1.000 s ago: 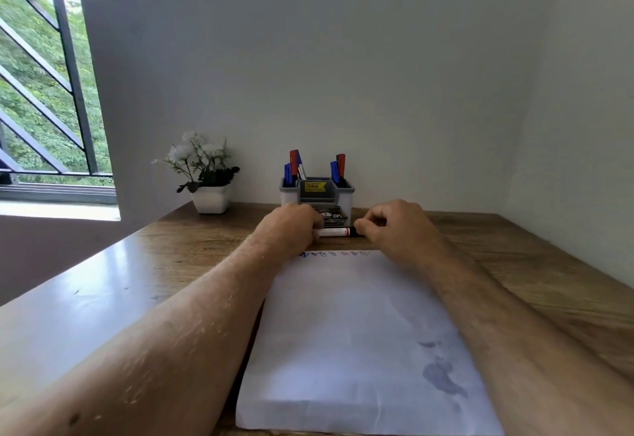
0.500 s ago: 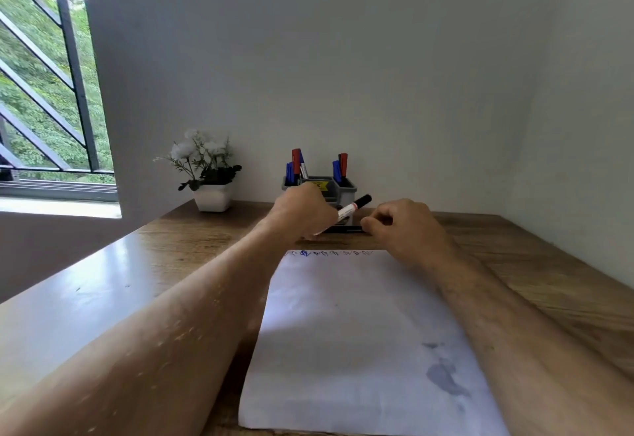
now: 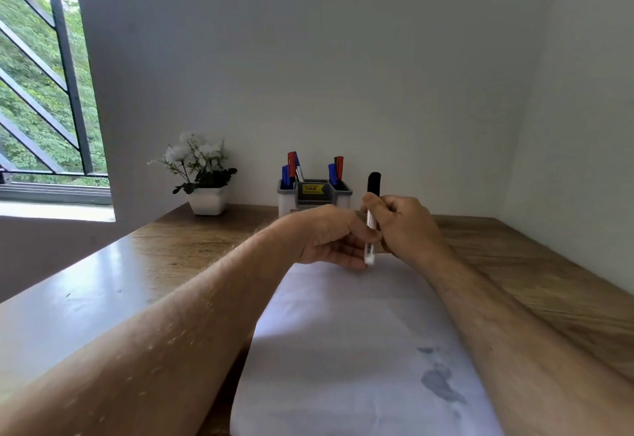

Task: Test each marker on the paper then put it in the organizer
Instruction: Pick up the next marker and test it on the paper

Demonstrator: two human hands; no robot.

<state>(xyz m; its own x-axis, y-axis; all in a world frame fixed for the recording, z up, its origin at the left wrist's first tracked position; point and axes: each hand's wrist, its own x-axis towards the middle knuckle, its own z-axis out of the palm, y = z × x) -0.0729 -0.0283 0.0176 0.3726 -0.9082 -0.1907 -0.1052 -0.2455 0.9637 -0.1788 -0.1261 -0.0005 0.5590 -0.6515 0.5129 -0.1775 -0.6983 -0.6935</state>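
Above the paper [image 3: 346, 350], both hands gripping upright black-capped marker [image 3: 372, 216]

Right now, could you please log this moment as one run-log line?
right hand: grips black-capped marker upright | left hand: touches its lower end | cap: on | over paper

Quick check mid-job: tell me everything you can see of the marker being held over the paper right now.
The marker is a slim white-barrelled pen with a black cap on top, plastic by the look of it, capped end up and standing nearly upright. The right hand has its grip round the middle of the barrel; the left hand's fingers touch the lower barrel. Its white lower end hangs just above the far edge of the paper. Print on the barrel is too blurred to read.
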